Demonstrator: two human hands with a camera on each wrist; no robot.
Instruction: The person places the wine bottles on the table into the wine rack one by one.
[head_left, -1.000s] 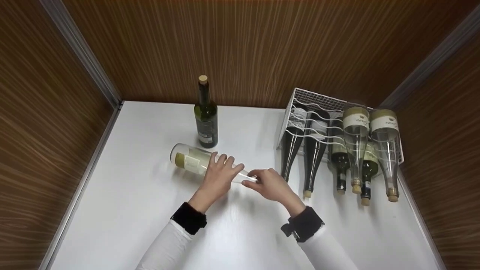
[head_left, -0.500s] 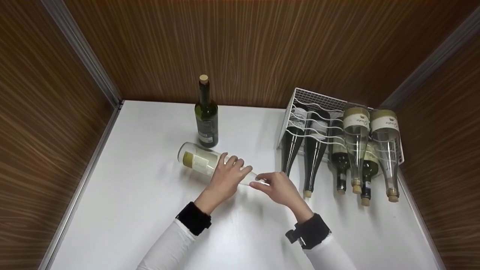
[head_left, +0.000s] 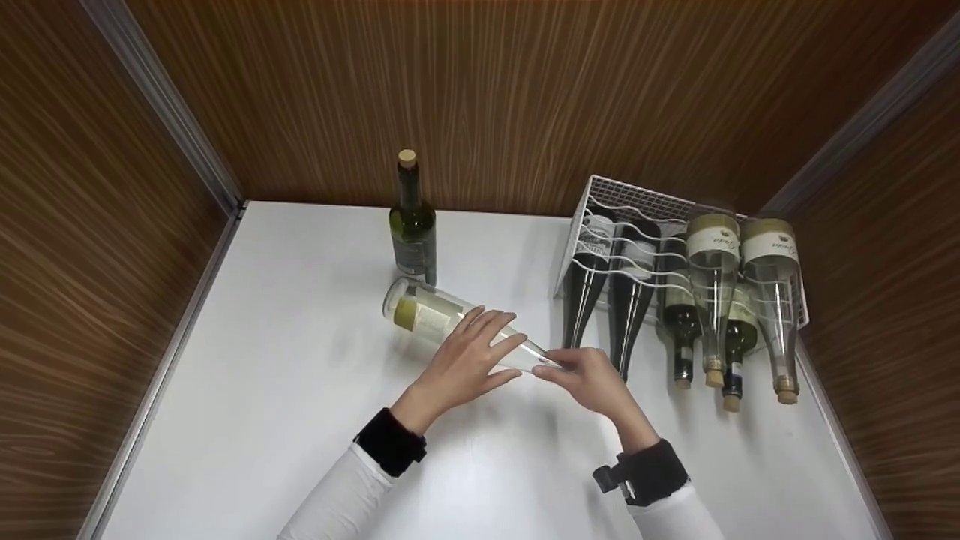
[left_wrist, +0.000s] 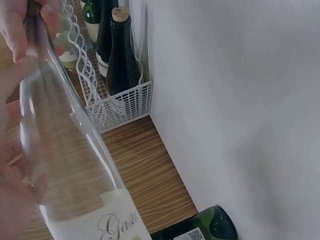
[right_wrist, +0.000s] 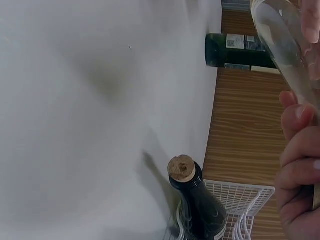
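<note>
A clear glass wine bottle (head_left: 429, 316) with a pale label lies slanted in the head view, its base to the left. Around its neck the fingers and thumb of my right hand (head_left: 596, 381) pinch, hiding the mouth end. My left hand (head_left: 469, 360) rests over the middle of the bottle, fingers spread and thumb held away. In the left wrist view the bottle (left_wrist: 70, 150) fills the left side, and my right hand (left_wrist: 17, 25) shows at its narrow end. My right hand (right_wrist: 300, 170) appears at the right edge of the right wrist view.
Behind the clear bottle's base stands a corked green wine bottle (head_left: 412, 232). On the right, a white wire rack (head_left: 574, 251) holds several corked bottles, necks pointing forward. Wood-grain panels (head_left: 480, 105) enclose the white table (head_left: 300, 262).
The clear bottle and both hands have moved to the right. Its base now overlaps the standing green bottle's foot in view. My left hand's fingers have spread.
</note>
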